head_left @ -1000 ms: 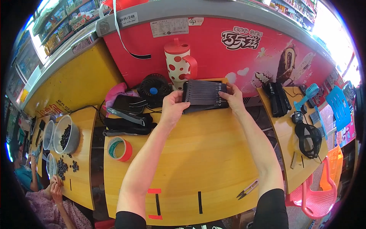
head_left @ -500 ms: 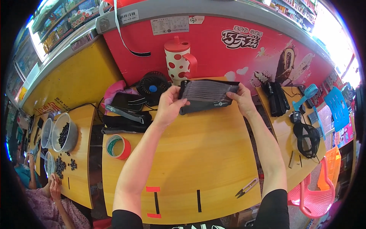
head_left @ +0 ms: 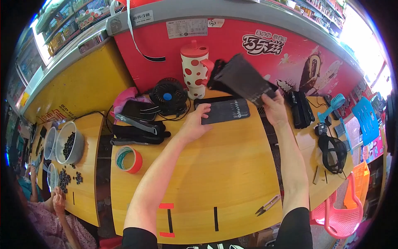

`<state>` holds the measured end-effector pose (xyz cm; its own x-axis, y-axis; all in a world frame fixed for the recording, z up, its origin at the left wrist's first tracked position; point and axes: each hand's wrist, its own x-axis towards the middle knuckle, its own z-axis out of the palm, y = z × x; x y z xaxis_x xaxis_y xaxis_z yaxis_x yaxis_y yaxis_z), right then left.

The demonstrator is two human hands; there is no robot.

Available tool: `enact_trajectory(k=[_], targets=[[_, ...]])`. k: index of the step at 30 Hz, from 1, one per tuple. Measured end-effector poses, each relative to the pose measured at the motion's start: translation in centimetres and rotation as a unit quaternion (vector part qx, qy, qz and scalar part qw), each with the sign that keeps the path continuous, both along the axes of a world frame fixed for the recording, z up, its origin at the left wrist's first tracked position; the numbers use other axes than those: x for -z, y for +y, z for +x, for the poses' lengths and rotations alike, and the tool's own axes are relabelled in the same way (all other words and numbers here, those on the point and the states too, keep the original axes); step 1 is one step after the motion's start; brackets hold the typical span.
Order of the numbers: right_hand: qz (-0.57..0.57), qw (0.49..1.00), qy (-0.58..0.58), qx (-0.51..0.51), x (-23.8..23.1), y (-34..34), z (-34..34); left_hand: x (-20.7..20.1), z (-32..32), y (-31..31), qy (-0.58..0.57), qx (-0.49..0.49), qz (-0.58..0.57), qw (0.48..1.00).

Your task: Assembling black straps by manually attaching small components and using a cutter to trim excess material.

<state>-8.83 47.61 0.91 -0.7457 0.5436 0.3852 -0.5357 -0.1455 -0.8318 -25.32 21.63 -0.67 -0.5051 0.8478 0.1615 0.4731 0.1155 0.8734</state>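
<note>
My right hand (head_left: 274,110) is closed on the lower corner of a stack of black fabric bands (head_left: 244,79), lifted and tilted in front of the red panel. Its pieces overlap, so I cannot tell how they are joined. Below it, a dark grey fabric band (head_left: 226,111) with a pale printed pattern lies flat near the table's far edge. The fingers of my left hand (head_left: 197,124) are closed over its left end. To the left lies a pile of folded black and grey bands (head_left: 139,132), beside a black fan (head_left: 167,96) with a blue centre.
A red tape roll (head_left: 129,159), thread snips (head_left: 268,205) and black strips marked with red tape (head_left: 166,206) lie on my table (head_left: 186,174). Behind stands a spotted tumbler (head_left: 194,68). At left, another person's hands (head_left: 59,201) work near tubs (head_left: 76,143) of small black parts.
My right hand has raised the black stack and swung it up, tilting it. The dark grey band now lies apart on the table under my left hand, which has come slightly down.
</note>
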Motion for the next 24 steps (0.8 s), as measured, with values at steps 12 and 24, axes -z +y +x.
enact_trajectory(k=[12,24], targets=[[-0.036,0.994,-0.093,-0.055,-0.4,-2.8,-0.3,-5.3,-0.3,-1.3,-0.44,0.0,0.141,0.887],[0.239,0.9,-0.322,0.173,3.4,-2.8,-3.3,0.1,-1.8,1.9,0.085,-0.276,-0.099,0.952]])
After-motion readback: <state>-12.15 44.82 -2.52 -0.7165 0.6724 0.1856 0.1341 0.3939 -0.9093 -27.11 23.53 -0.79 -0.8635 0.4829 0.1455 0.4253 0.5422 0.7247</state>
